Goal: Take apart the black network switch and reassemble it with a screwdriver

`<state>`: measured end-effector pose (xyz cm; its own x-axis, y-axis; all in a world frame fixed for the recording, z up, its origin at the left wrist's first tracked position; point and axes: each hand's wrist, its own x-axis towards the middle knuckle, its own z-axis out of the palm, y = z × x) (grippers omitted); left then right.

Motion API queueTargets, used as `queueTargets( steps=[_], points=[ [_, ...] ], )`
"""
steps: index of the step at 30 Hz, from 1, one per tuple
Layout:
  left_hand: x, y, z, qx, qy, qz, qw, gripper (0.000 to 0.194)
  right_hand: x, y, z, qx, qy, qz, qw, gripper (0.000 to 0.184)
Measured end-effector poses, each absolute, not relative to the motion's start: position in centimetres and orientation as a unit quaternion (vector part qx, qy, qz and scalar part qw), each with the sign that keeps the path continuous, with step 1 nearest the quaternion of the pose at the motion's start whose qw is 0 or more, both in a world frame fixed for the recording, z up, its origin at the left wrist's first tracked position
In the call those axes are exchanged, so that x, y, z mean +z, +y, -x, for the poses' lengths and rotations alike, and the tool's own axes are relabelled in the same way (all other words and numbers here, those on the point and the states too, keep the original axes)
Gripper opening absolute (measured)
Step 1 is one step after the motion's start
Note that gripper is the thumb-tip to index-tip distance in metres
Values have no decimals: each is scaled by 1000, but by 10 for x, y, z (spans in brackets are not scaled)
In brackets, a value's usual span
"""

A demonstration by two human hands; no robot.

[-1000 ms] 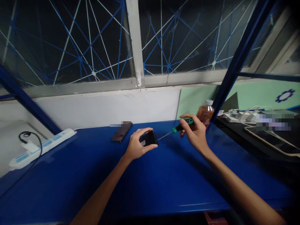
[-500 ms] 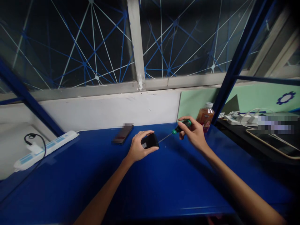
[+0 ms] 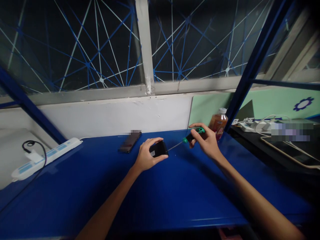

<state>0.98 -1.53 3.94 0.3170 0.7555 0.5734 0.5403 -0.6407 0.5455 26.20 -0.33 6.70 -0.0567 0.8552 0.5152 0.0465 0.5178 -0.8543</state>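
Note:
My left hand (image 3: pixel 147 156) is closed around a small black box-shaped device (image 3: pixel 159 149) with a pale label patch, thumb along the near edge and fingers over the far one. In my right hand (image 3: pixel 206 141) is a screwdriver (image 3: pixel 192 135) with a green and black handle, gripped between thumb and fingers. Its thin metal shaft slants down to the left, and the tip meets the right end of the black device. Whether the tip sits in a screw is too small to tell. Just behind my left hand a dark smartphone (image 3: pixel 130 141) lies on the table.
The blue table (image 3: pixel 160 200) stretches under both arms. At left lies a white power strip (image 3: pixel 47 158) with a plugged-in black cable. A drink bottle (image 3: pixel 219 123) stands behind my right hand. Chargers and cables (image 3: pixel 265 126) cover a black surface at right.
The whole view has shifted slightly. Both hands keep their hold, and the screwdriver tip stays at the device's right end.

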Motion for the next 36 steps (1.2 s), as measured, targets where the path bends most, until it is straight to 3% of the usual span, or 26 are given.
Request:
queueTargets(
  steps=[5, 11, 17, 24, 30, 36],
  points=[
    [38, -15, -9, 421, 404, -802, 127, 56, 68, -4, -262, 394, -642, 303, 584, 32],
    [38, -15, -10, 420, 406, -802, 128, 56, 66, -5, -261, 282, -647, 385, 594, 26],
    [38, -15, -10, 421, 408, -800, 127, 55, 66, -4, -262, 377, -648, 293, 593, 30],
    [37, -15, -9, 421, 404, -802, 127, 55, 63, -5, -260, 281, -637, 381, 609, 30],
    [37, -15, -10, 423, 405, -801, 127, 55, 67, -6, -260, 375, -650, 300, 590, 35],
    [37, -15, -10, 418, 407, -802, 129, 55, 65, -6, -258, 264, -646, 390, 601, 36]
  ],
)
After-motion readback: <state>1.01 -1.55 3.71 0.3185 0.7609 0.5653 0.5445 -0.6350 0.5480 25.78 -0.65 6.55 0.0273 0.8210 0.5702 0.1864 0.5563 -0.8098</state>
